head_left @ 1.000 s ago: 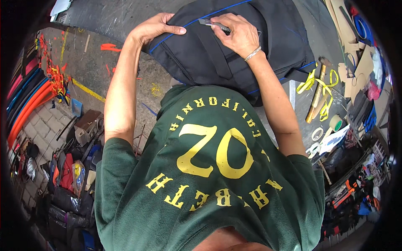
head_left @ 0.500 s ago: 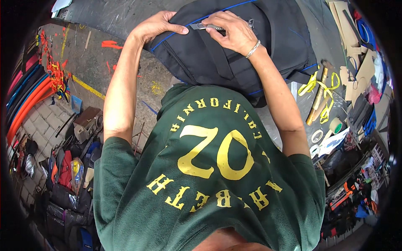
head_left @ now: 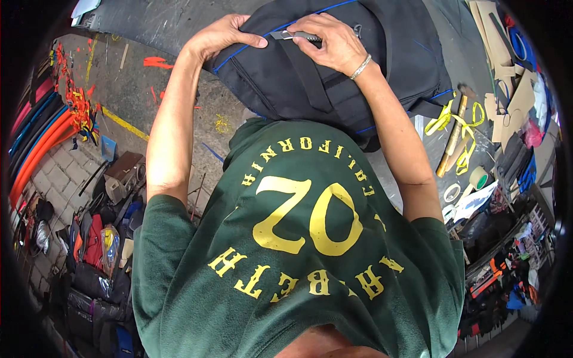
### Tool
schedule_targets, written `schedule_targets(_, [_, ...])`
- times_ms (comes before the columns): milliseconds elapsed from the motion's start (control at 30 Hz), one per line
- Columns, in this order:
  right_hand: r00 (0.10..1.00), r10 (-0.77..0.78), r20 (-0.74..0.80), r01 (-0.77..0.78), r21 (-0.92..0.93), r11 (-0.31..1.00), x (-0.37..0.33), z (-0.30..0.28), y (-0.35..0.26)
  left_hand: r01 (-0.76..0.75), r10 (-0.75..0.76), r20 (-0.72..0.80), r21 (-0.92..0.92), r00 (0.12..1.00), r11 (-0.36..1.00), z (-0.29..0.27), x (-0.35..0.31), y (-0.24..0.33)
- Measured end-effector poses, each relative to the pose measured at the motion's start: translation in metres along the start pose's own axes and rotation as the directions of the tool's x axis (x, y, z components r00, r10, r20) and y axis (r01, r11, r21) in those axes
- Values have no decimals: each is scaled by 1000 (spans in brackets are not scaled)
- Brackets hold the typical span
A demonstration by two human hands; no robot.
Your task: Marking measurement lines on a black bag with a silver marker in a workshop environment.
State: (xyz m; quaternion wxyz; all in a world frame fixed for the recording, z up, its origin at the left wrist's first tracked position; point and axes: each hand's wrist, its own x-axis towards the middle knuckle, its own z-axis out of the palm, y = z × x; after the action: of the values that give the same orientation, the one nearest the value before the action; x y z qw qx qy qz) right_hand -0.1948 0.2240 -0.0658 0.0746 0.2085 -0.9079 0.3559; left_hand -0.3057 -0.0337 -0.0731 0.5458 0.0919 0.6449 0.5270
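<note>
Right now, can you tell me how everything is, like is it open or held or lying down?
Black bag: lying down; whether it's shut, I can't tell
Cutter: held, blade out
Right grip: closed around the cutter
Left grip: thumb on the bag, fingers partly hidden
Hammer: lying down
Yellow strap: loose, looped

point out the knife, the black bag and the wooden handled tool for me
Knife (head_left: 283,36), head view: on its blade end
Black bag (head_left: 342,92), head view: on its dark fabric panel
Wooden-handled tool (head_left: 452,143), head view: on its handle
</note>
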Motion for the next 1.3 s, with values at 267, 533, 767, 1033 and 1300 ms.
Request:
schedule_targets(267, [995,68,-75,-73,-59,996,-6,8,-11,56,-56,-7,-40,998,998,-4,1,-1])
schedule_targets(533, [982,89,-164,-113,-141,983,-13,22,-6,7,-3,63,-62,998,998,-4,0,0])
schedule_targets(767, [976,80,-204,-112,-152,982,-17,26,-5,47,-47,-2,1,999,999,-5,1,-1])
schedule_targets(1033, [973,78,-217,-108,-134,985,-18,25,-7,-62,62,21,11,998,998,2,-3,-1])
schedule_targets(1300, [993,49,-106,-52,-28,998,-9,9,-9,-34,35,-41,37,999,999,5,-4,-1])
